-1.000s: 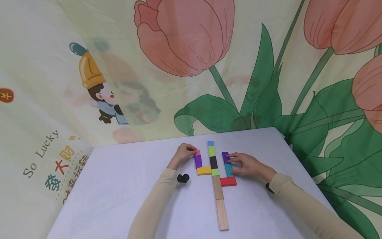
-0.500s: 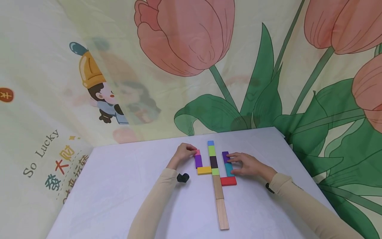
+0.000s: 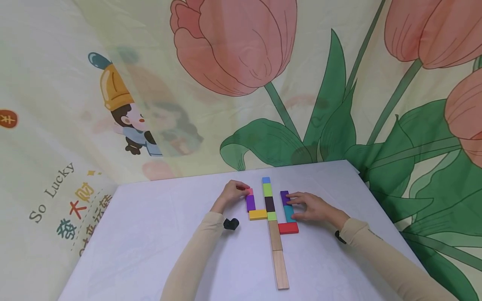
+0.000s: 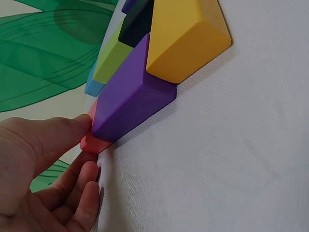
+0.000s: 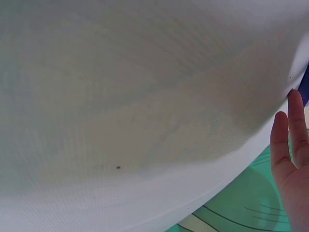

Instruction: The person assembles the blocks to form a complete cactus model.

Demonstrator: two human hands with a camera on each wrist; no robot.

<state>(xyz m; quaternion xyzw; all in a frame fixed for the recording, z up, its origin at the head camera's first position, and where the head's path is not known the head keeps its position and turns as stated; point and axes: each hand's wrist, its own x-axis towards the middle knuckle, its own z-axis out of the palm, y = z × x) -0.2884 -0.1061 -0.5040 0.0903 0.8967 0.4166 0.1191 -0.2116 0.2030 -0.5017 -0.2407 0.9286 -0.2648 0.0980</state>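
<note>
My left hand [image 3: 230, 193] pinches a small pink block [image 4: 96, 143] between thumb and fingers. The pink block touches the far end of a purple block [image 4: 125, 92], which meets a yellow block [image 3: 257, 215]. With fingers extended, my right hand [image 3: 310, 206] lies beside a dark purple block [image 3: 284, 197] and a teal block [image 3: 288, 213], fingertips touching them. A red block [image 3: 288, 228] lies crosswise below the teal one. Between the hands runs a column: light blue [image 3: 266, 180], lime [image 3: 267, 190] and black [image 3: 270, 204] blocks, another lime block [image 3: 272, 216], then two wooden blocks [image 3: 275, 235].
A white cloth covers the table [image 3: 132, 251]. Its far edge meets a hanging backdrop [image 3: 211, 133] printed with tulips and a cartoon figure. A black wrist-camera piece [image 3: 231, 224] sits at the left wrist, another [image 3: 340, 237] at the right.
</note>
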